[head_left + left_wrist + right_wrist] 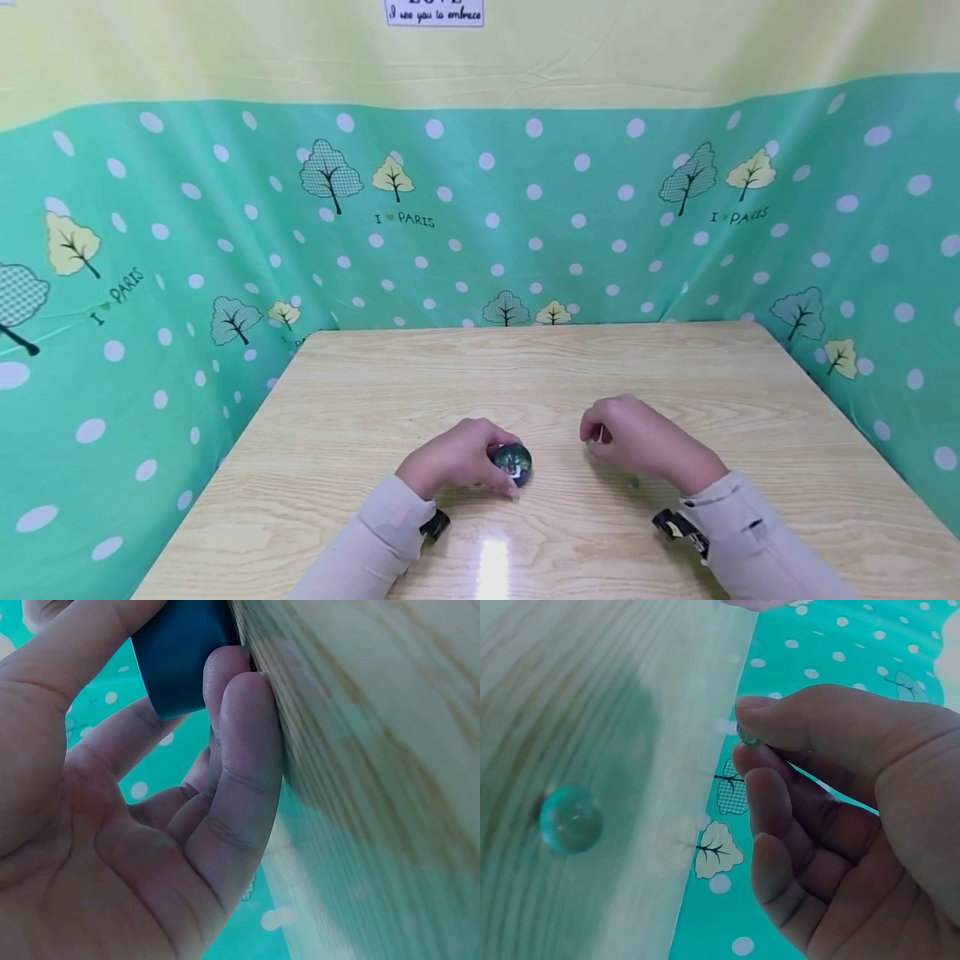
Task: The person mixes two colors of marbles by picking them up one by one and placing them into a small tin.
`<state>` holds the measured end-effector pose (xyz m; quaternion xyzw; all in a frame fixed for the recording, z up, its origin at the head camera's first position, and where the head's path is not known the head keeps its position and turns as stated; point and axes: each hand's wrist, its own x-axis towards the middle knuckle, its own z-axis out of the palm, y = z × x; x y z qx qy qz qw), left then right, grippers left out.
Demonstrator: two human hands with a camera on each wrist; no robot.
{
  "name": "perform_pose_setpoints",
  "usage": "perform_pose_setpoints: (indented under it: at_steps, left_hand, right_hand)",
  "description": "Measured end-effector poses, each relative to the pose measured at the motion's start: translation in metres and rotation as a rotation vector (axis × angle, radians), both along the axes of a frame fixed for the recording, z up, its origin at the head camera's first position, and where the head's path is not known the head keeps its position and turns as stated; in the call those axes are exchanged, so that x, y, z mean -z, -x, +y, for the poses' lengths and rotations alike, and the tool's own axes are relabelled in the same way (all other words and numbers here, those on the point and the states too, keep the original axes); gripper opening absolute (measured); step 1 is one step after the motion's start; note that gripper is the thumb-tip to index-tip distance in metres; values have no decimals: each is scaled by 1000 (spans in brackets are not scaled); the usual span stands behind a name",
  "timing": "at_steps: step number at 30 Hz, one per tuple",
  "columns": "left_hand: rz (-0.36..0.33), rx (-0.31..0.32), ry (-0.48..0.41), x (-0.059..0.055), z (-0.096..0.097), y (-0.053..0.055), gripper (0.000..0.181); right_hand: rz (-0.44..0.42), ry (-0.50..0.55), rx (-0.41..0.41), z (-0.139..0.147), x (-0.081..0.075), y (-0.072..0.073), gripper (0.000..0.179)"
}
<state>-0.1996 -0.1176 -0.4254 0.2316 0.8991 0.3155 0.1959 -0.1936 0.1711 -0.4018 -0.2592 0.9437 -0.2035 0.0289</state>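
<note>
My left hand [467, 457] grips a small dark round cylinder [513, 463] by its sides on the table. Its top looks glossy in the head view. In the left wrist view its smooth dark-blue wall [184, 656] shows between thumb and fingers; whether it is hollow I cannot tell. To the right, my right hand [637, 437] pinches a small clear greenish marble [748, 734] between thumb and index finger, just above the table. A second glass marble [571, 819] lies on the wood below that hand, near the wrist in the head view.
The pale wood-grain table [525, 367] spreads around both hands. A green dotted cloth [532, 217] with printed trees hangs along the back and both sides. Black wrist-worn devices [681, 532] sit under the cuffs. A bright light reflection lies on the table's near part.
</note>
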Motion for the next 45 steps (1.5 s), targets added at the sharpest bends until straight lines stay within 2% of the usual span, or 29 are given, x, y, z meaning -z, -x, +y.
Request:
perform_pose_setpoints:
  at_steps: [6,18,26,33,45]
  left_hand:
    - [9,1,5,1,0,1,63]
    - [9,18,-14,0,0,1,56]
    - [11,17,-8,0,0,1,57]
    - [7,8,2,-1,0,2,61]
    - [5,16,4,-1,-1,1,58]
  right_hand:
    - [25,2,-23,-6,-2,2,11]
    - [8,33,-64,-24,-7,2,8]
    - [29,76,-125,-33,-8,3,7]
    - [104,80,-150,-38,-3,4,7]
    - [134,85,-163,-49,6,1,8]
